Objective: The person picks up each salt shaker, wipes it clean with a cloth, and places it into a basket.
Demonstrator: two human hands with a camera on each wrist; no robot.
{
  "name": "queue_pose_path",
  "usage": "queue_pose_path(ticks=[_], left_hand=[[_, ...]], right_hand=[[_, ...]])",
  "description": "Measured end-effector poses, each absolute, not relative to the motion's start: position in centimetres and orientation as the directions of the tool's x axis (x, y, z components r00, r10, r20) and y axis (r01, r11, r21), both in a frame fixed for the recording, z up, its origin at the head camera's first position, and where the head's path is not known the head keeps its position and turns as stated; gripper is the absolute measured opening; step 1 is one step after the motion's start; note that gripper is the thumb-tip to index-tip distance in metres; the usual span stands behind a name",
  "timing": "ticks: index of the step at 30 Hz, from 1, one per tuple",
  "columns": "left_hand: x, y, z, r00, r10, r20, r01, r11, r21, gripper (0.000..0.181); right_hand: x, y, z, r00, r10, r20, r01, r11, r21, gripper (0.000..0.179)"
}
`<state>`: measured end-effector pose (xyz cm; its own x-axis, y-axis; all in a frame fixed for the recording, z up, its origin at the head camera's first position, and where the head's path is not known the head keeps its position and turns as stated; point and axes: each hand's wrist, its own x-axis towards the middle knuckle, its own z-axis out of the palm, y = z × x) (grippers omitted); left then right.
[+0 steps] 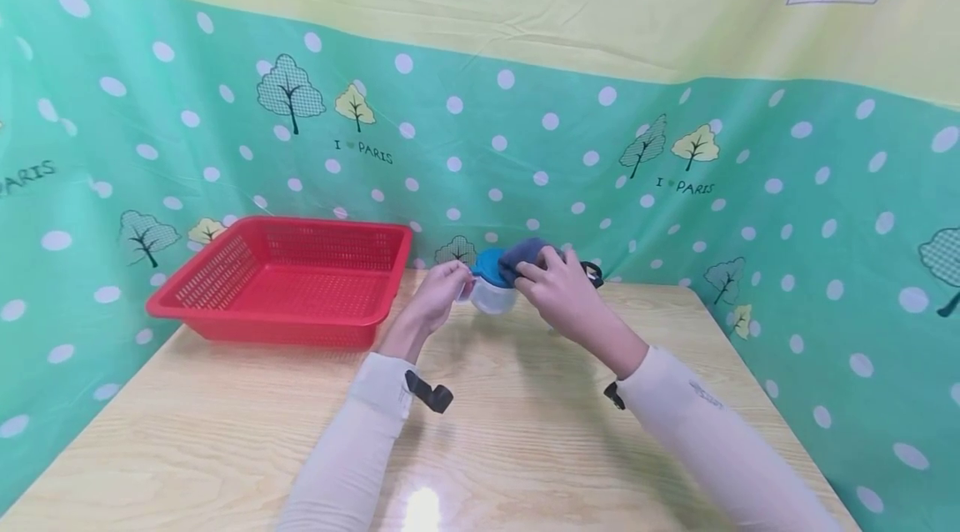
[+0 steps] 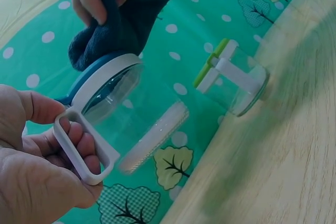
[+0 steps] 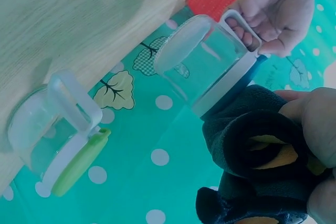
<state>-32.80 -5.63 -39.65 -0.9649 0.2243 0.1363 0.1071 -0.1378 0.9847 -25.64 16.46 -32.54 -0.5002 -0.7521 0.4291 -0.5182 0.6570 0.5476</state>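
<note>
My left hand [image 1: 442,290] grips the white handle [image 2: 71,148] of a clear jar [image 3: 202,61], with fingers curled through the loop. The jar has a blue lid [image 1: 489,265] and a whitish, textured bottom; it is held tilted above the table. In my right hand [image 1: 562,290] is a bunched dark blue cloth [image 2: 123,19], pinched between thumb and fingers and pressed against the lid. Folds of the cloth [image 3: 262,145] show yellowish gaps in the right wrist view. A second clear jar [image 2: 236,80], with a green lid [image 3: 81,161] and white handle, stands on the table near my right hand.
A red plastic basket [image 1: 277,332] with slotted sides stands at the back left of the wooden table [image 1: 517,449]. Behind the table hangs a green, white-dotted curtain [image 1: 495,123]. Something black [image 1: 592,273] shows just past my right hand.
</note>
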Motion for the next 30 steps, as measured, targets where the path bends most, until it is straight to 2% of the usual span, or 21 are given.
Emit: queue_pose_path(ticks=[6,12,19,22,30], left_hand=[[-32.7,-5.6,-39.7,-0.959,0.249,0.137,0.107,-0.128,0.986,0.017],[-32.5,-5.5,-39.8,-0.951,0.274,0.145,0.111,-0.136,0.984,0.018],[-32.8,-5.5,-40.2,-0.956,0.257,0.143,0.106,-0.155,0.982,0.019],[-33.0,-5.5,-40.3,-0.961,0.243,0.132,0.096,-0.156,0.983,0.017],[-33.2,-5.8,-40.2,-0.975,0.183,0.128,0.094,-0.182,0.979,0.017]], right_hand=[[-26.6,15.2,-32.5,-0.527,-0.747,0.406,-0.504,0.659,0.558,0.014],[-27.7,14.1,-32.2,-0.585,-0.713,0.386,-0.492,0.691,0.529,0.017],[-28.7,13.7,-32.4,-0.597,-0.709,0.375,-0.479,0.69,0.542,0.018],[-28.4,13.9,-32.5,-0.588,-0.72,0.369,-0.492,0.681,0.543,0.019],[-26.5,14.2,-32.7,-0.505,-0.761,0.407,-0.515,0.644,0.566,0.019]])
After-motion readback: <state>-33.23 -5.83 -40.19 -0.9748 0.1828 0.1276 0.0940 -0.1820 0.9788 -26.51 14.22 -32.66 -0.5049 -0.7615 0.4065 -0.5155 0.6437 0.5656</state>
